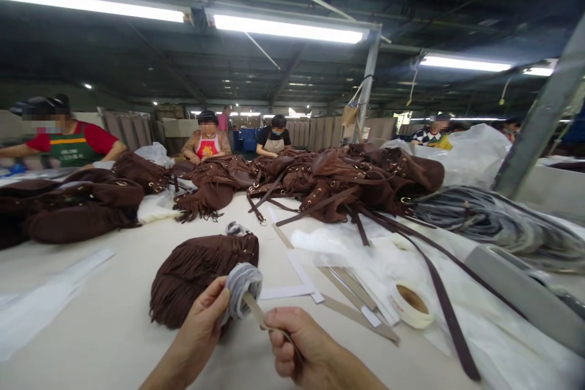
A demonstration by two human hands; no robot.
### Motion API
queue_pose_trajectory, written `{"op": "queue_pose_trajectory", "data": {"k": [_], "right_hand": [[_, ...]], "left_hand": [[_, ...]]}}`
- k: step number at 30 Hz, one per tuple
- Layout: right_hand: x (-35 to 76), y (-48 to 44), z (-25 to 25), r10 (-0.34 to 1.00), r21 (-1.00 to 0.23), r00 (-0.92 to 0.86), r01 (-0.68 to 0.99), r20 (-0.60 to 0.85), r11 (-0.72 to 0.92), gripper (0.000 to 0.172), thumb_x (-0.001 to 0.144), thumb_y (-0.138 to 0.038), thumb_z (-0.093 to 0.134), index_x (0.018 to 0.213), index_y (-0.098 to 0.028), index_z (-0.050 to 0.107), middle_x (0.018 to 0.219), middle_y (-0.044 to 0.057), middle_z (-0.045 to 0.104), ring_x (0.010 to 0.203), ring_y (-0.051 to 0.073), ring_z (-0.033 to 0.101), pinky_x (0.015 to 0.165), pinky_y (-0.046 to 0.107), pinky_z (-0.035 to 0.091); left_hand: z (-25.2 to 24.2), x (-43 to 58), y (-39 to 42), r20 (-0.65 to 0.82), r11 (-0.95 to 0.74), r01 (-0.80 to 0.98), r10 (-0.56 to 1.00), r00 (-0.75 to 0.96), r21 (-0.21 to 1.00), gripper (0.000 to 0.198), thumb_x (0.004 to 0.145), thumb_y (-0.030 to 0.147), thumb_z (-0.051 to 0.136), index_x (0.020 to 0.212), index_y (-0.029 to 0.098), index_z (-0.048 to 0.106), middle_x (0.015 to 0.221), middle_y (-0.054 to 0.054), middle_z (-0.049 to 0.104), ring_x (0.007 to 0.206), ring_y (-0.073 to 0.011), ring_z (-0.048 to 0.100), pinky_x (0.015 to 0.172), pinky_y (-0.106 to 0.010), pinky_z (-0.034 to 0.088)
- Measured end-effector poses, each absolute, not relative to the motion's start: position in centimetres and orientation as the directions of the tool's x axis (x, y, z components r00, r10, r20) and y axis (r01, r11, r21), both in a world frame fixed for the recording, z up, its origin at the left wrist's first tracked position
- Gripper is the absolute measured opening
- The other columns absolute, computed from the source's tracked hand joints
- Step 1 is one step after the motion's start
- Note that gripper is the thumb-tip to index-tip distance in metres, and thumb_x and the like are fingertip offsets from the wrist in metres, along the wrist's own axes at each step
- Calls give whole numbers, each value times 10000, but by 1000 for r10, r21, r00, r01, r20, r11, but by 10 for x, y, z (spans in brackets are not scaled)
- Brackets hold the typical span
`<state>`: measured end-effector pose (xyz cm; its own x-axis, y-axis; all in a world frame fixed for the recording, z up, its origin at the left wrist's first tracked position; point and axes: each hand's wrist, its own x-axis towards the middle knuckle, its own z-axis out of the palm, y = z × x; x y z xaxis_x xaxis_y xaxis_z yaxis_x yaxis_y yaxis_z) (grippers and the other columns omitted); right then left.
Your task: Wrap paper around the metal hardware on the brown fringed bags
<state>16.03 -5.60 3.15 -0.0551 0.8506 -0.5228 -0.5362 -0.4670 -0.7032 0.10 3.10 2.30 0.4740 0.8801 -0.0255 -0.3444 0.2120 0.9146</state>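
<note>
My left hand (205,311) pinches a small coil wrapped in greyish film (242,289) between thumb and fingers. A narrow tan strip (254,311) runs from the coil into my right hand (301,341), whose fingers are curled round it. The strip's other end is hidden inside the coil. Directly behind the coil, a dark brown fringed bag (196,274) lies on the pale table (119,317), and my left hand overlaps its near edge. Another bit of grey wrapping (236,228) shows at the bag's far end.
Brown bags and straps (320,180) are heaped across the back. Right of my hands lie tan and white strips (347,292), a roll of tape (414,304), clear plastic sheets and a long dark strap (445,311). Grey wrapped straps (493,219) fill the far right. Several co-workers sit beyond.
</note>
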Motion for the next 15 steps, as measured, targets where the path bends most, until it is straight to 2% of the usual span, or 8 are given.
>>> {"op": "queue_pose_trajectory", "data": {"k": [8, 12, 15], "right_hand": [[168, -54, 27, 880, -807, 75, -442, -470, -393, 112, 692, -111, 510, 622, -186, 464, 412, -83, 469, 283, 19, 298, 337, 147, 176], [171, -54, 25, 920, -878, 109, -360, -376, -316, 58, 635, -187, 540, 612, -191, 486, 395, -84, 474, 270, 27, 300, 312, 160, 188], [170, -51, 19, 945, -925, 137, -288, -296, -247, 87, 616, -249, 553, 596, -192, 491, 385, -83, 474, 260, 33, 303, 293, 171, 179]], "left_hand": [[21, 4, 29, 10, 154, -280, 862, 507, 947, 433, 644, 461, 812, 966, 203, 684, 847, 0, 644, 769, -133, 534, 706, -215, 424], [12, 6, 32, 49, 76, -198, 828, 558, 977, 434, 685, 501, 765, 982, 195, 683, 864, -15, 650, 768, -146, 526, 703, -229, 410], [7, 7, 34, 99, -16, -144, 798, 594, 989, 423, 731, 531, 705, 989, 197, 677, 869, -15, 648, 775, -158, 523, 709, -239, 397]]}}
